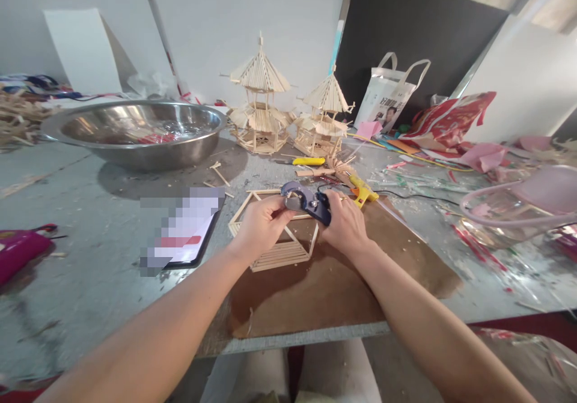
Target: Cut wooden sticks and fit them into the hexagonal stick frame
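My right hand [346, 220] is closed around a dark blue hand cutter [318, 206] with a curved jaw, held above the work. Close against the jaw, my left hand [264, 220] is pinched shut; what lies between its fingertips is too small to make out. Under both hands lies a flat frame of thin wooden sticks [282, 256], with a row of sticks laid side by side along its near part. My hands hide some of it. The frame sits on a brown board [311, 301]. Just beyond my right hand is a yellow glue gun [363, 191].
Two stick-built pagodas [260, 78] [329, 99] stand at the back beside a steel basin [148, 151]. A yellow utility knife [309, 161] lies before them. A phone [192, 229] rests at left; a pink stool-like plastic item [523, 196] and scraps lie at right.
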Demonstrator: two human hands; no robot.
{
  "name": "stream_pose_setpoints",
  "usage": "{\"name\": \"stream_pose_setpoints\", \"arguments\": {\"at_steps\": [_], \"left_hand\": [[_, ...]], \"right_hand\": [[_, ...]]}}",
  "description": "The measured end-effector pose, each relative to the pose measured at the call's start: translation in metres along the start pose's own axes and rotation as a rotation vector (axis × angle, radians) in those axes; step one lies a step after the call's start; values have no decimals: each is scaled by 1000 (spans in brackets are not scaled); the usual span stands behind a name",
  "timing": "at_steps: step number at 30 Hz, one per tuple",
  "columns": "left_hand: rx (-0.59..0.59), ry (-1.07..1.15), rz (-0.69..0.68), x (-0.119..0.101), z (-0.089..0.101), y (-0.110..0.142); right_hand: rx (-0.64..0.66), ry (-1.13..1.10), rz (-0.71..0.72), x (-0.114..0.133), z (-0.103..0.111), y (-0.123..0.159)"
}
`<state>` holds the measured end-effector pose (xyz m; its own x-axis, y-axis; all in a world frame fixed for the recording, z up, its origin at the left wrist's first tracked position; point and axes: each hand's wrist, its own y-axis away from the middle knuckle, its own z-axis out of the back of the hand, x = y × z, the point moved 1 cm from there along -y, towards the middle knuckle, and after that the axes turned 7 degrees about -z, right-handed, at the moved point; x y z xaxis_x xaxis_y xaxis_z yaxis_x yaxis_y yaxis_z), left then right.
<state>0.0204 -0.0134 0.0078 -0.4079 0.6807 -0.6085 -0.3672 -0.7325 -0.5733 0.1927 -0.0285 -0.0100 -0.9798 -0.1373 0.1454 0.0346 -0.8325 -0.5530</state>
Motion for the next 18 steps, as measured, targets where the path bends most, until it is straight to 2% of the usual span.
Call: {"name": "stream_pose_setpoints", "arguments": {"at_steps": [7,18], "left_hand": [[11,-7,16,1,0,0],[-17,28,21,-4,1,-1]], "right_hand": [[-14,3,8,-2,-2,0],[79,43,-63,3,2,2]]}}
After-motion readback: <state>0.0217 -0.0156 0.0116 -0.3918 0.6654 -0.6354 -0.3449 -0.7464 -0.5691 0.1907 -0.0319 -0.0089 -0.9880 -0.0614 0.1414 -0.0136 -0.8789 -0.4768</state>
